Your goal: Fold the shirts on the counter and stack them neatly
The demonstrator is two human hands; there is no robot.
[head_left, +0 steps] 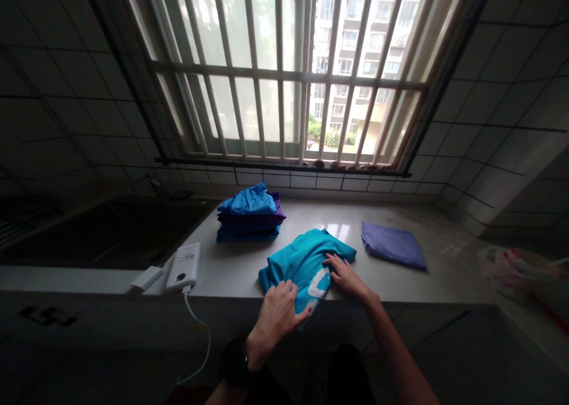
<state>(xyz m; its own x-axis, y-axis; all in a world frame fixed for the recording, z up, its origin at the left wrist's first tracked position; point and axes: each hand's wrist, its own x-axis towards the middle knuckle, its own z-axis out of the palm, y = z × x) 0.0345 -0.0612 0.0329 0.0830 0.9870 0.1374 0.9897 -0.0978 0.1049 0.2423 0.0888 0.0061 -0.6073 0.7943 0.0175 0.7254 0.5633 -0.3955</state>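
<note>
A turquoise garment (302, 254) with a white print lies partly folded and creased on the counter, its near end hanging over the front edge. My left hand (279, 310) is on its near left part, fingers curled into the fabric and thumb pointing right; the fingertips are hidden. On the right side my right hand (347, 276) rests flat, fingers stretched over the cloth beside the print. Behind and to the left is a stack of folded blue and purple garments (249, 212). A folded violet cloth (393, 245) lies apart on the right.
A white power bank (183, 267) with a cable (207, 334) hanging down stands near the counter's front edge, beside a small white block (146, 278). The dark sink (102, 233) is at left. A plastic bag (511, 268) sits at far right. A barred window (284, 73) rises behind.
</note>
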